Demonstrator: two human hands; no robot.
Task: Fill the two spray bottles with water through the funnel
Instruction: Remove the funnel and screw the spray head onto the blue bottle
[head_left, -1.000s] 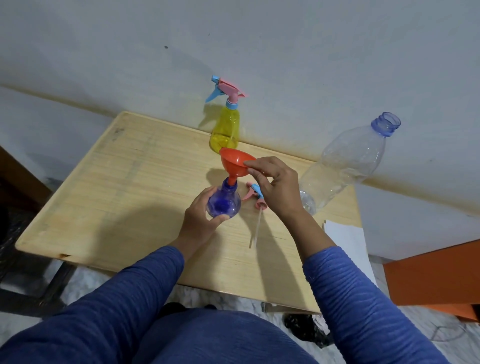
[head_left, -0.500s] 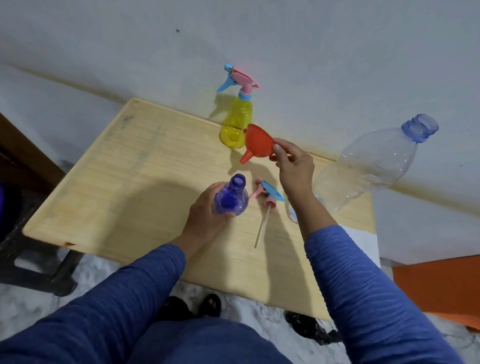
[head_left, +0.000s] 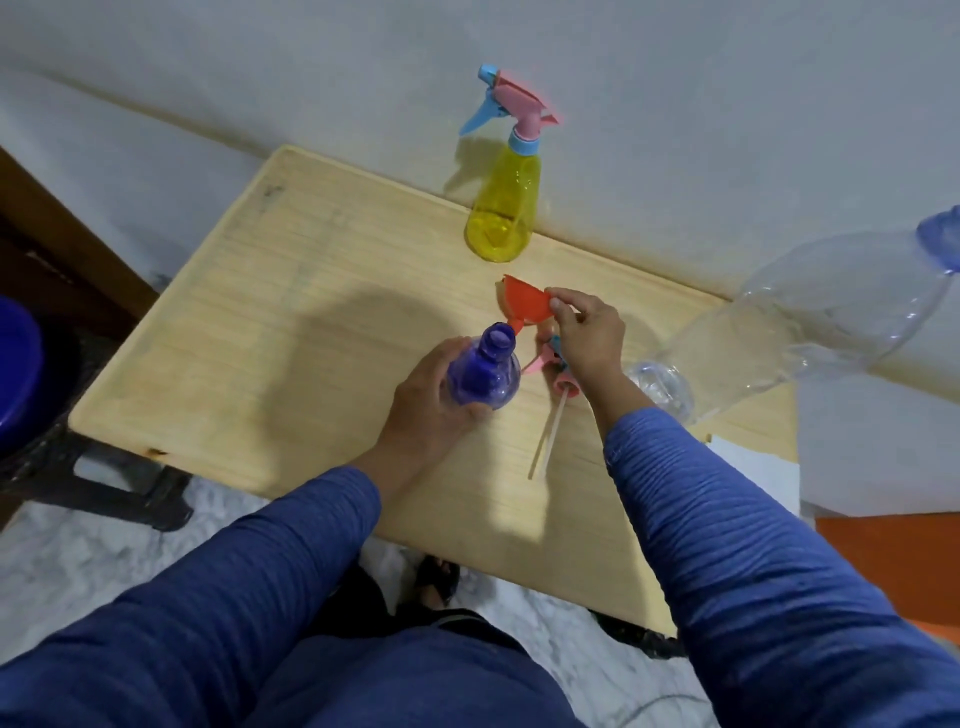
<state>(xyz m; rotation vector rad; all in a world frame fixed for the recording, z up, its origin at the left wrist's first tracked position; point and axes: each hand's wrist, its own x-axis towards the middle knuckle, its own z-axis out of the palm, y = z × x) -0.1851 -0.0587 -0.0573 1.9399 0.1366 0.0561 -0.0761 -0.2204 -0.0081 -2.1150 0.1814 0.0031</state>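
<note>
My left hand (head_left: 434, 400) grips the blue spray bottle (head_left: 484, 376), which has no spray head and an uncovered neck. My right hand (head_left: 589, 338) pinches the rim of the orange funnel (head_left: 524, 306), tilted, its spout just beside the blue bottle's neck. The pink and blue spray head (head_left: 553, 371) with its long tube lies on the wooden table (head_left: 291, 312) under my right hand. A yellow spray bottle (head_left: 501, 208) with its head on stands at the table's far edge by the wall. A large clear water bottle (head_left: 800, 332) lies tilted at the right.
A white wall runs behind the table. A dark blue tub (head_left: 15, 374) sits at the left edge on a black stand. White paper (head_left: 753, 467) lies at the table's right corner, and an orange surface (head_left: 893, 561) is lower right.
The funnel came out of the blue bottle's neck, swung away to the right, and now is back beside the neck. My left hand kept hold of the blue bottle.
</note>
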